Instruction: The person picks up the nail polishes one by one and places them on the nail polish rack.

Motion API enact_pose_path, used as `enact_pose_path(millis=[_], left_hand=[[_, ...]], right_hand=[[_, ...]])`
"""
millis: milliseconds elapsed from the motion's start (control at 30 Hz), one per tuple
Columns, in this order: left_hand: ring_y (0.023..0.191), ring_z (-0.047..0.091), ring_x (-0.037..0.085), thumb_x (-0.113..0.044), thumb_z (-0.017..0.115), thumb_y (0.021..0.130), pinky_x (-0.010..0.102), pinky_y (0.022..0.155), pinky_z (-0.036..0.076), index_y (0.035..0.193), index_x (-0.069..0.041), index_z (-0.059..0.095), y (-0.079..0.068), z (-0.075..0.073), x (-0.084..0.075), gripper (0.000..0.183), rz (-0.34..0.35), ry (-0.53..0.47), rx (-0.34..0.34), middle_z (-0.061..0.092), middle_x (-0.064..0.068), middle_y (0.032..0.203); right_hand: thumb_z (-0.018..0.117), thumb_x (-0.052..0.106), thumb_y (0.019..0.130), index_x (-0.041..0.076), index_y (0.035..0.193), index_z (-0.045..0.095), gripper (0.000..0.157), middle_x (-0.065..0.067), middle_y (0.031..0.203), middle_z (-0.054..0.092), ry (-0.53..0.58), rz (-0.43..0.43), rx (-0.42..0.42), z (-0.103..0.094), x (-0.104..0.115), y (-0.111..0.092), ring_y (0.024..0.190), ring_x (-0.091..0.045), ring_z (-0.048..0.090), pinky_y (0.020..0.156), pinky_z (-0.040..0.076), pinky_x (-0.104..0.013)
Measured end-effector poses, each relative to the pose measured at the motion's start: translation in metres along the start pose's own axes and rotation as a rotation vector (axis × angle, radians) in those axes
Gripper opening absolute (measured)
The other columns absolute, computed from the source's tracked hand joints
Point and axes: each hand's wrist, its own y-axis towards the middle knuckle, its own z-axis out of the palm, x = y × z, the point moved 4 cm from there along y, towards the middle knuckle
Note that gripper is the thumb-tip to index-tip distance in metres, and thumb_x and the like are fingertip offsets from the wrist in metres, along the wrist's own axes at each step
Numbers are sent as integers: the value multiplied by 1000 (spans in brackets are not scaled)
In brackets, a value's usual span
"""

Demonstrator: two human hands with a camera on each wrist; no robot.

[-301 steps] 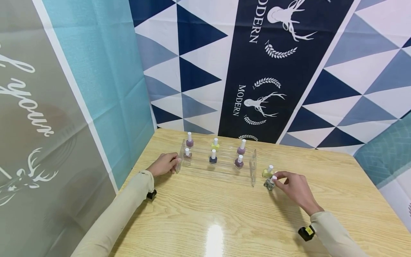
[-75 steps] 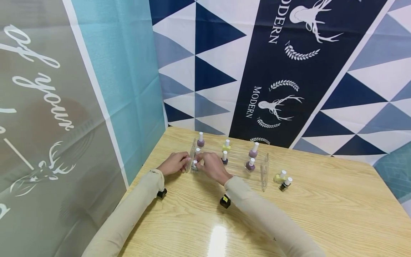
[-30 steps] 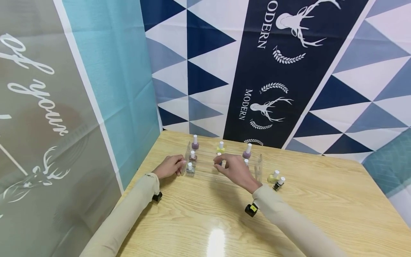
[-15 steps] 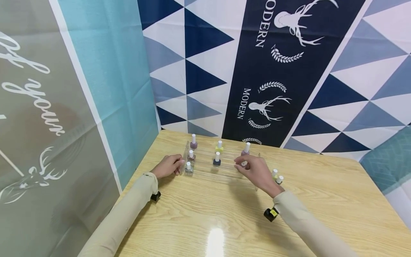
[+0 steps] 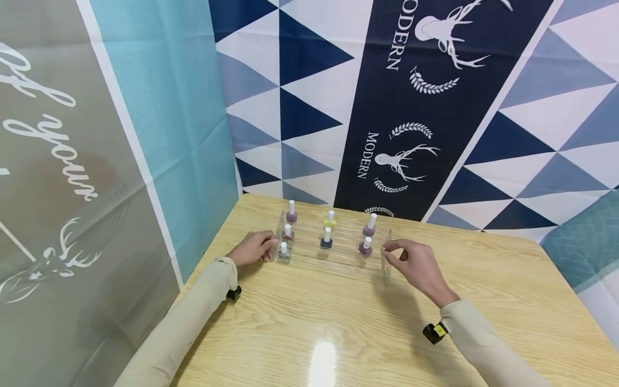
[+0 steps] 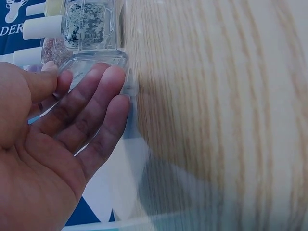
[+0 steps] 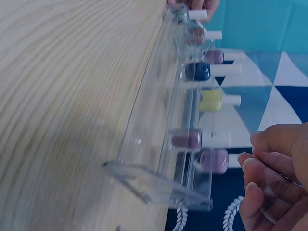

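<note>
A clear acrylic nail polish rack (image 5: 333,263) stands on the table, bearing several white-capped bottles. My left hand (image 5: 252,248) holds its left end panel; in the left wrist view the thumb and index finger pinch the clear edge. Beside them sits a speckled black-and-clear nail polish bottle (image 6: 87,25) in the lowest tier. My right hand (image 5: 419,267) hovers by the right end panel (image 5: 387,258), fingers loosely bent with nothing between them. The right wrist view shows that hand apart from a mauve bottle (image 7: 215,160) and a purple bottle (image 7: 186,140).
A navy bottle (image 5: 326,239) and a yellow bottle (image 5: 330,219) occupy the rack's middle. More mauve and pinkish bottles stand along its left. Patterned cloth (image 5: 309,107) hangs behind the wooden table (image 5: 290,328). The right hand covers the spot where two loose bottles stood.
The speckled bottle, pinched by my right hand right of the rack earlier, now stands in the lower left tier. The emptied right hand has moved back rightward. My left hand stays at the panel.
</note>
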Motion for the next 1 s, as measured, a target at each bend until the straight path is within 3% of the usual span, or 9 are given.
enact_pose_path(millis=[167, 567, 1000], left_hand=[[66, 67, 18, -21, 49, 111, 31, 61, 58, 94, -5, 61, 0, 0, 0, 26, 1, 10, -6, 63, 7, 77], [65, 66, 18, -21, 49, 111, 32, 61, 57, 93, -6, 60, -1, 0, -1, 26, 6, 24, -9, 63, 6, 76], [65, 66, 18, -22, 50, 111, 32, 60, 57, 93, -5, 61, -1, 0, -1, 27, 14, 28, -1, 63, 6, 75]], right_hand=[[74, 19, 97, 8, 111, 77, 18, 2, 78, 71, -12, 37, -9, -10, -14, -9, 46, -8, 48, 49, 41, -28], [77, 16, 94, 6, 107, 78, 17, -13, 100, 75, -94, 62, -100, -29, -50, -32, 59, -8, 57, 54, 45, -29], [79, 13, 92, 0, 108, 77, 21, -17, 102, 75, -128, 113, -65, -22, -77, -44, 65, -14, 62, 59, 50, -36]])
